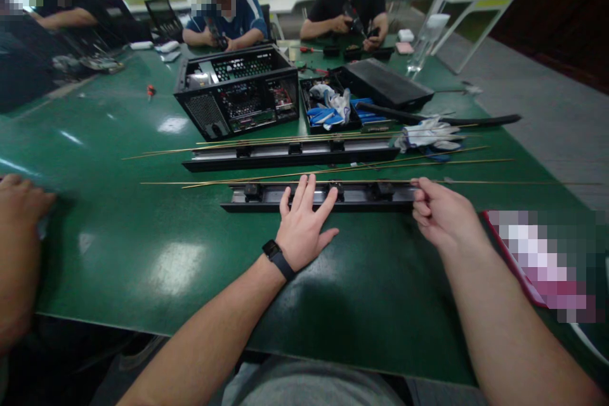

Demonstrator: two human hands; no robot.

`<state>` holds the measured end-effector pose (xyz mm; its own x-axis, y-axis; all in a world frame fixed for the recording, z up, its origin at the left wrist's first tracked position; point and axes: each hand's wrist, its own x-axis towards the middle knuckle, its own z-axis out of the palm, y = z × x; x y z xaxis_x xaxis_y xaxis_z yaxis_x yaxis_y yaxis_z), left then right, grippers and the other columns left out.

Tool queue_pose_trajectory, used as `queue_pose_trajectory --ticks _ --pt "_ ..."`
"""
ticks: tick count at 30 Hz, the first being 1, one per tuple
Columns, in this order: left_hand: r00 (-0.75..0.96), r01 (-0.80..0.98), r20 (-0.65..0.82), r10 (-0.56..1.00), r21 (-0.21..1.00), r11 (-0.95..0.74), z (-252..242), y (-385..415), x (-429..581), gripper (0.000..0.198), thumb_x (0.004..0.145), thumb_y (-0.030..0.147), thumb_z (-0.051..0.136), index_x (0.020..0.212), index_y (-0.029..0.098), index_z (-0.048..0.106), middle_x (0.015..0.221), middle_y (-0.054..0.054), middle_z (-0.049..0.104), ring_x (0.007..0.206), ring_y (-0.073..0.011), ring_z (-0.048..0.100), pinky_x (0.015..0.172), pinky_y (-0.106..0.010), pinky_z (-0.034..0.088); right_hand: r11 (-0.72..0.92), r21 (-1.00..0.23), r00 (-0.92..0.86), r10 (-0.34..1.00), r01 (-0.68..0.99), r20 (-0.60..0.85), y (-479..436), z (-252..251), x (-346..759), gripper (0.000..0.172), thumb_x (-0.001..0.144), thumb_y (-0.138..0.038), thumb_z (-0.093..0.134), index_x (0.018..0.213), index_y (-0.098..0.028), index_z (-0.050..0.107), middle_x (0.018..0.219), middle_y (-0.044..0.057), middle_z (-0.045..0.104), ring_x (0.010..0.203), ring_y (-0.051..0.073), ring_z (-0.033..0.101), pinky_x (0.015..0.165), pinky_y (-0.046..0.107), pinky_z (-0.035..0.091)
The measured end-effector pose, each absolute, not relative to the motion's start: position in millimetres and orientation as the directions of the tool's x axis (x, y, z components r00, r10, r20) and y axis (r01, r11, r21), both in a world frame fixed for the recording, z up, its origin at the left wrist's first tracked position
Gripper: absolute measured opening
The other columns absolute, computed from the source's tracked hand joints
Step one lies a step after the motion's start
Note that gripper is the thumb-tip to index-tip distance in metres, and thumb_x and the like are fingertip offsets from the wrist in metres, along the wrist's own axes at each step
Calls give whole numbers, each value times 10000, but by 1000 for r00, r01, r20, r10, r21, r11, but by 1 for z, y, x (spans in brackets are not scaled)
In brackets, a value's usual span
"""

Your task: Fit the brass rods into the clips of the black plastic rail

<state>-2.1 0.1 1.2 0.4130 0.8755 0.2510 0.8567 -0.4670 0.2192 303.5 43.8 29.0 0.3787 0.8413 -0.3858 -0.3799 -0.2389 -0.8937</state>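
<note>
A long black channel-shaped rail point(304, 206) with black blocks inside lies across the green table in front of me. My left hand point(304, 231), wearing a black watch point(278, 257), rests flat with fingers spread over the middle of this rail. Several thin brass-coloured rods point(214, 184) run along and above it. At the rail's right end my right hand point(440, 209) is closed, thumb and forefinger pinched on a thin rod point(504, 183) that sticks out to the right. Behind lies a second, similar rail point(271, 155) with more rods over it.
An open black computer case point(238, 92) stands beyond the rails. Right of it are a tray with gloves point(330, 108), a black box point(390, 84), a dark strip point(476, 120) and another glove point(431, 134). Several people sit around; someone's hand point(21, 203) is at left.
</note>
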Motion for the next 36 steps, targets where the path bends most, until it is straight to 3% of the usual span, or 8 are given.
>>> queue_pose_trajectory --ticks 9,15,21,25,31,36 --pt "411 857 252 876 221 -466 0 1 -3 933 1047 388 983 1880 319 568 2031 -284 304 1905 -538 268 1465 -828 300 -237 -883 468 776 -405 -423 45 34 300 224 1168 -247 777 957 -221 706 658 -77 582 368 53 411 295 156 265" --pt "410 854 242 879 236 -463 1 1 -3 929 1048 396 986 1875 312 571 2026 -304 297 1909 -524 265 1458 -845 295 -260 -891 387 829 -371 -403 41 34 290 196 1155 -235 791 970 -192 744 668 -54 613 368 52 399 283 158 250" --pt "411 852 261 874 232 -470 -1 1 -3 928 1044 406 988 1870 321 576 2030 -286 307 1906 -530 274 1457 -845 302 -217 -892 474 784 -396 -401 44 34 296 241 1161 -287 805 954 -220 702 653 -72 589 367 55 408 293 153 274" --pt "407 855 258 876 229 -465 -2 1 -4 934 1043 407 987 1875 327 571 2033 -272 312 1907 -527 273 1463 -834 298 -239 -891 422 813 -387 -402 42 36 290 215 1164 -236 783 962 -205 715 651 -71 589 374 51 402 289 150 259" --pt "410 853 261 874 230 -468 -2 1 -4 945 1037 408 992 1877 325 568 2033 -287 298 1905 -534 273 1459 -844 290 -249 -888 431 802 -387 -413 42 34 288 235 1185 -332 793 996 -221 707 655 -67 605 372 60 408 293 159 262" --pt "411 853 258 874 228 -468 -1 1 -3 941 1042 407 987 1879 324 566 2032 -288 300 1904 -541 271 1458 -845 291 -237 -889 416 816 -391 -400 41 36 287 231 1175 -267 790 970 -210 699 654 -78 596 367 48 398 294 148 258"
